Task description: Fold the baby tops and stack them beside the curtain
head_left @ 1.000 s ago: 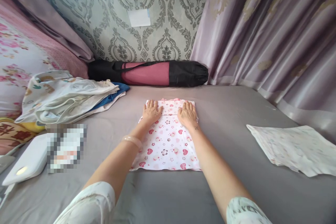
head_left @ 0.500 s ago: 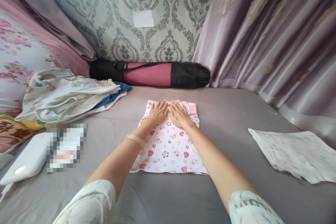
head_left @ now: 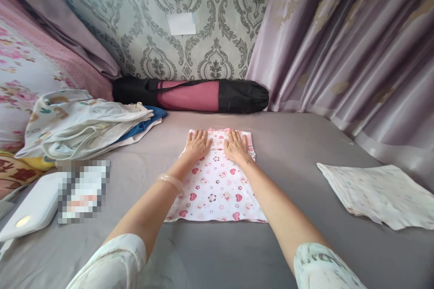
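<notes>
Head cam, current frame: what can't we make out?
- Pixelated item, head view: mosaic blocks hide its details.
- Heart-print cloth, head view: patches under the left hand and right hand are covered by them.
- Pale folded cloth, head view: cut off by the picture's right edge.

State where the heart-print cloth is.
In the head view, the heart-print cloth lies centrally on the grey sheet, its far end under the left fingers and right fingers, between the clothes pile at left and pale cloth at right.
</notes>
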The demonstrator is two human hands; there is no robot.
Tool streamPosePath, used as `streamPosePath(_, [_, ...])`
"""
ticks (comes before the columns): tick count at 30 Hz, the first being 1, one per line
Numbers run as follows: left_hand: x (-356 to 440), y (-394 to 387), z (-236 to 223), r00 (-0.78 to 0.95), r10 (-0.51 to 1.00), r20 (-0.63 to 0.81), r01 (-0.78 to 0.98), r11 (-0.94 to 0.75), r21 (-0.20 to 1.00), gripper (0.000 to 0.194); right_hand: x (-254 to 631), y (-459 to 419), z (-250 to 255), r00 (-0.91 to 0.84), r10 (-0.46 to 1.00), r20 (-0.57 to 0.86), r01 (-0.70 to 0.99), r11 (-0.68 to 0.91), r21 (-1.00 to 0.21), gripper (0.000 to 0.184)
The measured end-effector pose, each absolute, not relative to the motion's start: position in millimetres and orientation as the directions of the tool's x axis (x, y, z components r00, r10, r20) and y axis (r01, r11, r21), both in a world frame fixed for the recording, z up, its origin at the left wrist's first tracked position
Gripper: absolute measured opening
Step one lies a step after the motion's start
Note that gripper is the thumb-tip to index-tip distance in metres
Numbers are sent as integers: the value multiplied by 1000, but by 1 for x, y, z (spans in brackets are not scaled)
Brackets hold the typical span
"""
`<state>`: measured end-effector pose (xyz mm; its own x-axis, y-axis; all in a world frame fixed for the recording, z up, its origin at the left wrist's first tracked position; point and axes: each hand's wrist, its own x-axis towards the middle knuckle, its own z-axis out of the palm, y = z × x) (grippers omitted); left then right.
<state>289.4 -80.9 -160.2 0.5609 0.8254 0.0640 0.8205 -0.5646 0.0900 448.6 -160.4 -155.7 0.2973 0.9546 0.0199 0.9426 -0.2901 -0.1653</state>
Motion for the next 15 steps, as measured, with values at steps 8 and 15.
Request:
streamPosePath(8, [262, -72, -156, 531, 845, 65, 835, -535, 132, 64, 482, -171, -157, 359, 929, 88, 926, -343, -159, 63])
streamPosePath(15, [257, -62, -167, 526, 850, 26, 820, -515, 248, 67, 486, -174, -163, 335, 935, 113, 923, -302, -239, 60])
